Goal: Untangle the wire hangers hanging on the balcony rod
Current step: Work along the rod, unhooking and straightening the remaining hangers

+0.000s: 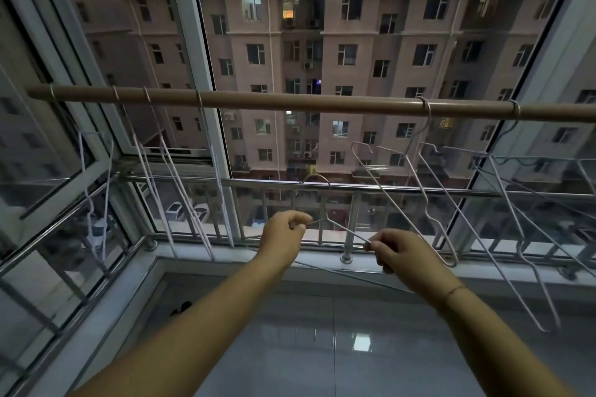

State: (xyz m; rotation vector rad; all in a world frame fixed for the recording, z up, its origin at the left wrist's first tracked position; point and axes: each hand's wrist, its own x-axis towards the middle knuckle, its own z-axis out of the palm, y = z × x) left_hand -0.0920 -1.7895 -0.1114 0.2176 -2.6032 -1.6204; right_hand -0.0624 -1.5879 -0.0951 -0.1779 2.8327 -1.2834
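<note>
Two hands [283, 232] [400, 251] pinch one hanger [335, 226] | below rod [290, 102]

I note the rod [290, 102] as a smooth tan tube with a dull satin sheen; I cannot tell whether it is wood or coated metal. The held hanger [335, 226] is thin bare-looking wire, grey and smooth. The hangers at the left [167, 171] look white-coated, matt; those at the right [419, 190] are pale coated wire with a slight gloss. The railing [354, 219] is polished metal, bright and reflective. The window frame [193, 42] is smooth white, plastic or painted metal. The floor [322, 332] is glossy tile, mirror-like.
</note>
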